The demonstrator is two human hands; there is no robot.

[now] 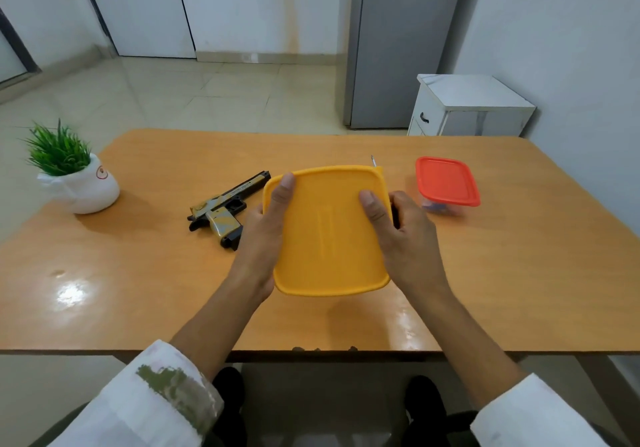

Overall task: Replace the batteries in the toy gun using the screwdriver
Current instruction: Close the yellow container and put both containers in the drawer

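A yellow-lidded container (329, 235) is held above the middle of the wooden table (138, 273). My left hand (263, 232) grips its left side with the thumb on the lid. My right hand (401, 235) grips its right side, thumb on the lid. The black and tan toy gun (225, 207) lies on the table just left of the container. Behind the container's far right corner a thin metal tip (373, 161) sticks up, likely the screwdriver; the rest is hidden.
A clear container with a red lid (446, 181) stands to the right, with something dark inside. A white pot with a green plant (74, 176) sits at the table's left edge. A white cabinet (467, 107) and a grey fridge (398, 44) stand behind the table.
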